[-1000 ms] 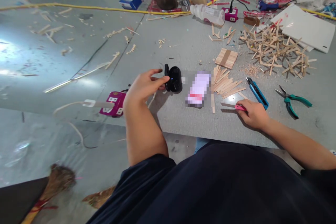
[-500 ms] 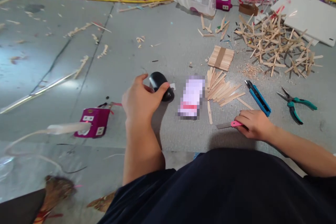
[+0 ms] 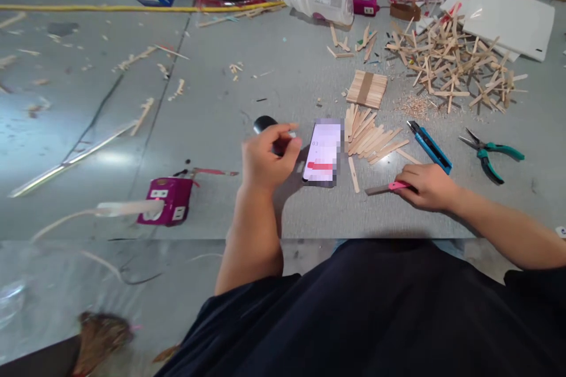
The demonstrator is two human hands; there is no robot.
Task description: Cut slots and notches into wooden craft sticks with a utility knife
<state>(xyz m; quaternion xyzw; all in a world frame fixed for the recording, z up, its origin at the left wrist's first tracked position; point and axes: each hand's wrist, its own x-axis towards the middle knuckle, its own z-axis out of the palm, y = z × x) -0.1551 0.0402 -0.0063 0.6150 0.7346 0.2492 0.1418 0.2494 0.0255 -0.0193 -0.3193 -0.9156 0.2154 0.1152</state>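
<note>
My left hand point(image 3: 269, 156) hovers with fingers curled together over a small black case point(image 3: 264, 125) on the grey table point(image 3: 212, 118), just left of a lit phone point(image 3: 324, 152). Whether the fingers pinch anything is hidden. My right hand point(image 3: 427, 187) rests on the table, closed on a pink-handled knife point(image 3: 384, 188) whose blade points left. A loose row of wooden sticks point(image 3: 371, 138) lies between the phone and a blue utility knife point(image 3: 428, 146).
Green-handled pliers point(image 3: 490, 156) lie at the right. A glued stick panel point(image 3: 367, 88), a heap of crossed sticks point(image 3: 455, 68), a white board point(image 3: 504, 12), a plastic bottle point(image 3: 318, 3) and magenta power strips point(image 3: 170, 207) surround the work area. A yellow cable point(image 3: 132, 9) runs along the back.
The black case was open a second ago and is now shut on the table. My left hand has lifted off it and shifted right toward the phone. My right hand keeps the pink knife.
</note>
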